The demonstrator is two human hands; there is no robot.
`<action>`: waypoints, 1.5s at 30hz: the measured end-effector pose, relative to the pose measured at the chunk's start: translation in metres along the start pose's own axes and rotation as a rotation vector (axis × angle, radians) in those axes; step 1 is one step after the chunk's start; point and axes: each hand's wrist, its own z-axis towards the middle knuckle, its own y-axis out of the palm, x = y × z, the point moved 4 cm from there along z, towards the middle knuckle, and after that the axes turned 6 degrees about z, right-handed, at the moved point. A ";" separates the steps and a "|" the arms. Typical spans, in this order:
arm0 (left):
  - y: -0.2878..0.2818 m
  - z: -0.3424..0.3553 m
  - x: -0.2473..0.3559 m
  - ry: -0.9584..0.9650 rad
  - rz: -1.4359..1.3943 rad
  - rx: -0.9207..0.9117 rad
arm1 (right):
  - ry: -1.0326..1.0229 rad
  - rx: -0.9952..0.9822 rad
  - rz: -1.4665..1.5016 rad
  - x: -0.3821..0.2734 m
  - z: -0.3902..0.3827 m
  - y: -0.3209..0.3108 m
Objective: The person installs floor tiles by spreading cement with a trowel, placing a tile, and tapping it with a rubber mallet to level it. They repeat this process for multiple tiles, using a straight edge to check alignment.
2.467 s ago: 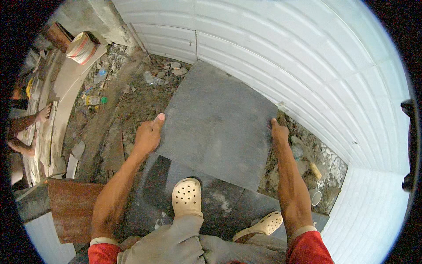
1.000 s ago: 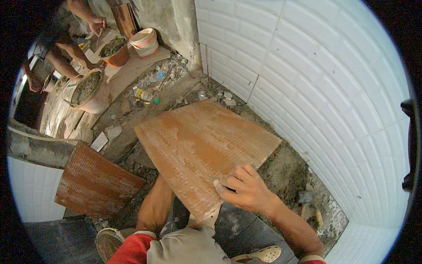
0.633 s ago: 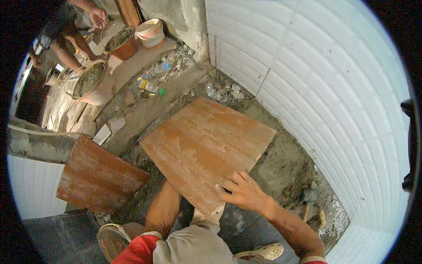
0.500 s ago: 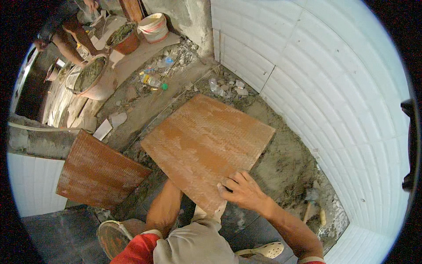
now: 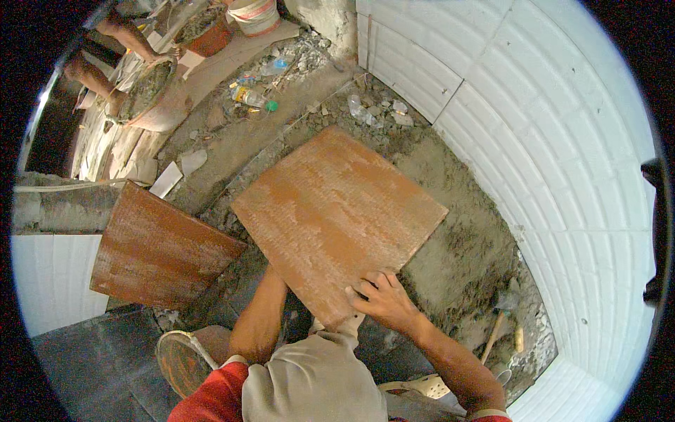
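A large square tile (image 5: pixel 344 218), its brown ribbed back facing up with pale smears, is tilted in front of me over the mortar bed. At its near right edge is my right hand (image 5: pixel 383 299), fingers curled and closed on that edge. My left forearm (image 5: pixel 260 316) reaches under the tile's left side; the left hand is hidden beneath it. The tile's near corner is above my lower leg. A second brown-backed tile (image 5: pixel 162 246) leans to the left, apart from both hands. Rough grey mortar (image 5: pixel 457 232) spreads to the right of the held tile.
White ribbed wall tiles (image 5: pixel 548 141) rise on the right. A bucket (image 5: pixel 186 362) is by my left arm. A wooden-handled tool (image 5: pixel 496 330) lies near the right wall. Beyond are rubble, a plastic bottle (image 5: pixel 253 97) and another person's hands at a mortar-filled tub (image 5: pixel 158 116).
The view has shifted, with the far background moving up. My right hand stays on the tile's near right edge. The other person's two hands are now spread on opposite sides of the tub.
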 end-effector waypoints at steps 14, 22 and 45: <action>-0.004 -0.029 0.031 -0.005 0.163 -0.041 | 0.012 -0.003 -0.021 -0.011 0.007 0.033; -0.045 -0.035 0.043 -0.061 0.788 0.157 | 0.039 -0.017 0.005 -0.014 0.013 0.039; -0.065 -0.009 0.043 -0.231 0.704 0.364 | 1.081 0.881 0.120 0.068 -0.050 -0.002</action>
